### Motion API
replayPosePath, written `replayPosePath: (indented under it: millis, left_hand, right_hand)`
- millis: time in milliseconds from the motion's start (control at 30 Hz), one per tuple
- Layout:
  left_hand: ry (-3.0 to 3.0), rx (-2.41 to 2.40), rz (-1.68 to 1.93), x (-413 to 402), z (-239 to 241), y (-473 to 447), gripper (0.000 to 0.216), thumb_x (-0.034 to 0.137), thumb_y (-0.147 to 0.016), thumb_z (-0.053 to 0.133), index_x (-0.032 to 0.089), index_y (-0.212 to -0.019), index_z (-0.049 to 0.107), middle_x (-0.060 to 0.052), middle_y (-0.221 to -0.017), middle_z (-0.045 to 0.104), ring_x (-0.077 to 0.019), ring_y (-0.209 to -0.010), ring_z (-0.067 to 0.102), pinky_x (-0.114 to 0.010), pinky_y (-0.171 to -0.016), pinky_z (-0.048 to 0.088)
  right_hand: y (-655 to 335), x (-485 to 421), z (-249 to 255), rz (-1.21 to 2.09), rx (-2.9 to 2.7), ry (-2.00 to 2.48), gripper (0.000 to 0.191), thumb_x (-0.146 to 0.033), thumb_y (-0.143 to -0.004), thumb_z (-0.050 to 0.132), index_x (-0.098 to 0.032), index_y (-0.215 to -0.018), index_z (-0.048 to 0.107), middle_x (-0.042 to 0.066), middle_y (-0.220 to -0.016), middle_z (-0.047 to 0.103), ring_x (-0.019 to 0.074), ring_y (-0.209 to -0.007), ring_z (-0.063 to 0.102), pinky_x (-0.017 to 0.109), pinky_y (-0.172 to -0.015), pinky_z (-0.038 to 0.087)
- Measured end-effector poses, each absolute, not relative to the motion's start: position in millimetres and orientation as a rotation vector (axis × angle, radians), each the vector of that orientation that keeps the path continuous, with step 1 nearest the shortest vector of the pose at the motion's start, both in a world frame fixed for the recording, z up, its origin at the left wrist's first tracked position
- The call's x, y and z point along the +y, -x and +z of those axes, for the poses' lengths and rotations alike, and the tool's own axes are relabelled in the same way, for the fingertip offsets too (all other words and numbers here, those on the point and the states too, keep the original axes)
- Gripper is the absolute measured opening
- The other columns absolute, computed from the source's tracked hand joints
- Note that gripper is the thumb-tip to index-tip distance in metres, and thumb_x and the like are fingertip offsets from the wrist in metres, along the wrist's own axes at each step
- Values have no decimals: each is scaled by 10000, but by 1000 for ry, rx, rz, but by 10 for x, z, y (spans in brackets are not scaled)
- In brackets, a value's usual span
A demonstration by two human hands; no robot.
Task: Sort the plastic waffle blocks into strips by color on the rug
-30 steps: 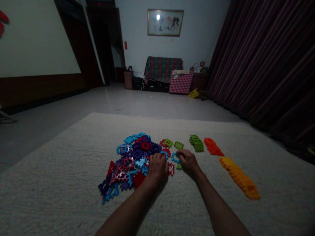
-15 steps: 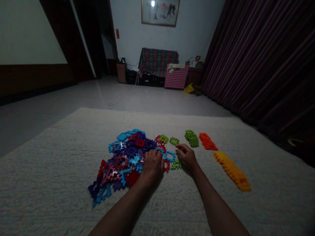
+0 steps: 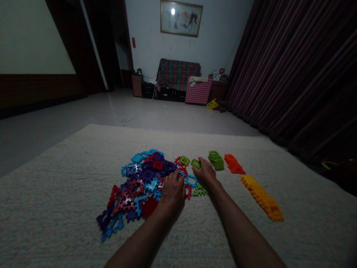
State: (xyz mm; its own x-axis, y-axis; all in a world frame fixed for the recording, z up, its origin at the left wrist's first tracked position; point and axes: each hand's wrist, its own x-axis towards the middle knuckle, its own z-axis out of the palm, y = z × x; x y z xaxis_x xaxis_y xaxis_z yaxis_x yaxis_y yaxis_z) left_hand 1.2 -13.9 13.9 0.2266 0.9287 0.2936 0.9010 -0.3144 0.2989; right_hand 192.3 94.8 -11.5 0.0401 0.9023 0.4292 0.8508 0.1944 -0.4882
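Note:
My left hand [image 3: 173, 189] rests at the right edge of a heap of interlocking plastic pieces [image 3: 149, 173] in purple, blue and red. Its fingers are curled down and close together, and their tips are hidden among the pieces. Thumb and fingers of my right hand [image 3: 205, 172] close on the edge of a small green square piece [image 3: 195, 163] lying on the mat. Between my hands lie a blue square frame piece [image 3: 191, 181], a red one [image 3: 188, 192] and a green piece with a curved cutout [image 3: 199, 190]. Another green piece [image 3: 184, 160] sits just left of the gripped one.
To the right stand stacked rows of green pieces [image 3: 216, 160], orange pieces [image 3: 234, 164] and yellow pieces [image 3: 262, 197]. Everything lies on a pale mat [image 3: 111, 143]. Beyond it are a tiled floor [image 3: 167, 115], a cloth-covered low cabinet [image 3: 178, 74] and a dark curtain [image 3: 267, 74].
My right hand has moved forward and left, from beside the small green piece onto its edge. My left hand stays at the heap. The view has tilted up slightly.

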Motion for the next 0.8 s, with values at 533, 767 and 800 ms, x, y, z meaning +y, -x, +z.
replayPosePath:
  millis: [533, 767, 800]
  left_hand:
    - [-2432, 1781, 631, -146, 187, -12, 153, 209, -928, 472, 206, -1000, 606, -95, -1136, 580, -253, -1068, 510, -405, -920, 402]
    - [-2470, 1773, 672, -131, 149, -10, 154, 212, -934, 466, 202, -995, 607, -89, -1149, 588, -248, -1051, 525, -390, -897, 412]
    - [-2473, 1774, 674, -129, 142, -10, 158, 214, -937, 462, 200, -996, 608, -91, -1149, 588, -250, -1056, 525, -391, -899, 412]
  right_hand:
    - [-2604, 552, -19, 334, -1730, 1542, 365, -267, -797, 418, -210, -1039, 686, 18, -679, 669, 188, -619, 622, 283, -581, 463]
    - [-2627, 596, -25, 21, -1605, 1579, 298, -356, -781, 504, -187, -939, 692, 101, -905, 664, 234, -853, 627, 366, -808, 505]
    - [-2611, 587, -24, -19, -1548, 1662, 290, -402, -800, 523, -187, -908, 684, 109, -879, 653, 239, -826, 622, 369, -787, 501]
